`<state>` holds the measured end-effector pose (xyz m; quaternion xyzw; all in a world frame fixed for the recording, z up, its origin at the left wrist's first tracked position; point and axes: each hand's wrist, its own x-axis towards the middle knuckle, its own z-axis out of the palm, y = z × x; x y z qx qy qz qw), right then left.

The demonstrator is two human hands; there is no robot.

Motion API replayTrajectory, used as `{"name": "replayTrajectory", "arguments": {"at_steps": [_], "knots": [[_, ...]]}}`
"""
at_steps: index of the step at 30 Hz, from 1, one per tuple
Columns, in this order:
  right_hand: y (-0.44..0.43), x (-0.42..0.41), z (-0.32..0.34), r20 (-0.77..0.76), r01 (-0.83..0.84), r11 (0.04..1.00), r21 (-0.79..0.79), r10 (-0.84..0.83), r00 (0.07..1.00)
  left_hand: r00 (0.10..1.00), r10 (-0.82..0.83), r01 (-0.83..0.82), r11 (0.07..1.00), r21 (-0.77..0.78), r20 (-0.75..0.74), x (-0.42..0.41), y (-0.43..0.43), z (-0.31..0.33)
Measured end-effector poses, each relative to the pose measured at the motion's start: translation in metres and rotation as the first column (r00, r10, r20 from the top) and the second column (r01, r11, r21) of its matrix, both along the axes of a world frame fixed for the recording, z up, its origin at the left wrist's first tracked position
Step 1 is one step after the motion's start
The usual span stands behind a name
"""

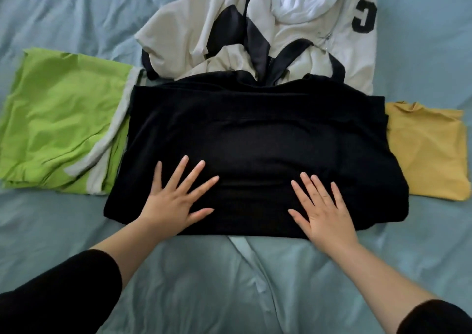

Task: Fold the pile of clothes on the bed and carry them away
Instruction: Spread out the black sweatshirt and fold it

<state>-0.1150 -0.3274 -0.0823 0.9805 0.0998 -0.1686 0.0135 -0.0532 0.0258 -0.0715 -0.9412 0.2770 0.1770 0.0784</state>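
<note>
A folded black fabric garment (pixel 255 139) was laid flat in the middle of the pale blue-green bedsheet (pixel 76 14). The left hand (pixel 176 201) was pressed palm-down on its near left part, with the fingers straight and spread wide. The right hand (pixel 324 211) was laid flat on the near right part, its fingers straight and somewhat closer together. Nothing was gripped by either hand. Black sleeves were seen on both forearms. A folded lime-green garment with a pale grey stripe (pixel 58 124) was placed just to the left, touching the black one. A folded mustard-yellow garment (pixel 429 152) was set at the right, partly tucked behind the black edge. Beyond them, an unfolded pile of cream-and-black clothing (pixel 229 27) was heaped, with a white jersey bearing a dark letter (pixel 357 19).
</note>
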Motion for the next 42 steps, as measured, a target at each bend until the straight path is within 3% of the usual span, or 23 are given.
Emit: {"name": "replayTrajectory", "arguments": {"at_steps": [5, 7, 8, 10, 12, 13, 15, 17, 19, 22, 28, 32, 38, 42], "knots": [[-0.046, -0.041, 0.036, -0.113, 0.182, 0.983, -0.035, -0.185, 0.976, 0.973, 0.21, -0.203, 0.976, 0.083, -0.092, -0.018, -0.023, 0.017], [-0.053, -0.045, 0.047, -0.122, 0.297, 0.948, 0.114, -0.283, 0.951, 0.954, 0.264, -0.258, 0.964, 0.055, -0.141, -0.027, -0.045, 0.027], [-0.057, -0.044, 0.054, -0.073, 0.405, 0.884, 0.234, -0.4, 0.914, 0.952, 0.257, -0.254, 0.967, 0.038, -0.169, -0.032, -0.058, 0.031], [-0.071, -0.041, 0.062, 0.011, 0.643, 0.616, 0.455, -0.726, 0.688, 0.95, 0.209, -0.215, 0.977, -0.002, -0.231, -0.044, -0.087, 0.035], [-0.091, -0.037, 0.065, -0.156, 0.803, 0.251, 0.541, -0.908, 0.389, 0.948, 0.153, -0.169, 0.985, -0.034, -0.278, -0.053, -0.121, 0.032], [-0.1, -0.035, 0.062, -0.297, 0.839, 0.093, 0.537, -0.909, 0.291, 0.95, 0.119, -0.138, 0.989, -0.047, -0.288, -0.057, -0.138, 0.028], [-0.115, -0.032, 0.053, -0.549, 0.824, -0.154, 0.545, -0.808, 0.212, 0.963, 0.032, -0.05, 0.997, -0.063, -0.268, -0.064, -0.169, 0.019], [-0.125, -0.032, 0.044, -0.666, 0.786, -0.292, 0.545, -0.72, 0.195, 0.972, -0.014, 0.0, 0.998, -0.061, -0.233, -0.067, -0.192, 0.013], [-0.13, -0.036, 0.036, -0.695, 0.783, -0.309, 0.54, -0.688, 0.208, 0.98, 0.031, -0.04, 0.998, -0.045, -0.197, -0.068, -0.203, 0.011], [-0.133, -0.042, 0.032, -0.678, 0.811, -0.243, 0.532, -0.696, 0.236, 0.981, 0.121, -0.129, 0.99, -0.05, -0.149, -0.067, -0.205, 0.013], [-0.142, -0.04, 0.04, -0.703, 0.746, -0.343, 0.571, -0.674, 0.228, 0.974, 0.084, -0.098, 0.994, -0.057, -0.212, -0.055, -0.19, 0.022], [-0.134, -0.038, 0.036, -0.816, 0.682, -0.53, 0.503, -0.552, 0.172, 0.954, 0.094, -0.113, 0.992, -0.05, -0.286, -0.052, -0.19, 0.023], [-0.151, -0.058, 0.053, -0.777, 0.666, -0.5, 0.553, -0.597, 0.197, 0.921, 0.155, -0.207, 0.972, -0.112, -0.358, -0.077, -0.2, 0.04], [-0.166, -0.093, 0.064, -0.775, 0.655, -0.544, 0.524, -0.624, 0.103, 0.891, 0.111, -0.184, 0.975, -0.127, -0.439, -0.107, -0.219, 0.05]]}}
